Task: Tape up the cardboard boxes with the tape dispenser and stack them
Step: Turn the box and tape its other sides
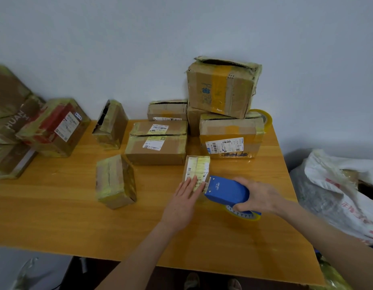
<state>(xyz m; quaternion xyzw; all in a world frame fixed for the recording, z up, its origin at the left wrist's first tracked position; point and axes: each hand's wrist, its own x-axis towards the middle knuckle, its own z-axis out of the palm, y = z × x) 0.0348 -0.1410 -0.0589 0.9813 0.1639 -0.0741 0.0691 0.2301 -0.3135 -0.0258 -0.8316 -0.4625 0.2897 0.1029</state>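
A small flat cardboard box [197, 167] with a white and yellow label lies on the wooden table [76, 216] near its middle. My left hand [182, 203] lies flat on the near end of this box, fingers straight. My right hand [258, 195] grips a blue tape dispenser [225, 190] whose front edge meets the box's near right corner. Its yellowish tape roll [243, 214] shows below my hand. Another small taped box [115, 182] stands to the left.
Several taped boxes stand at the back of the table: a pile [222, 88] at right, two stacked [157, 143] in the middle, more [53, 126] at left. A spare tape roll [264, 118] sits behind the pile. A white sack [338, 191] lies beyond the right edge.
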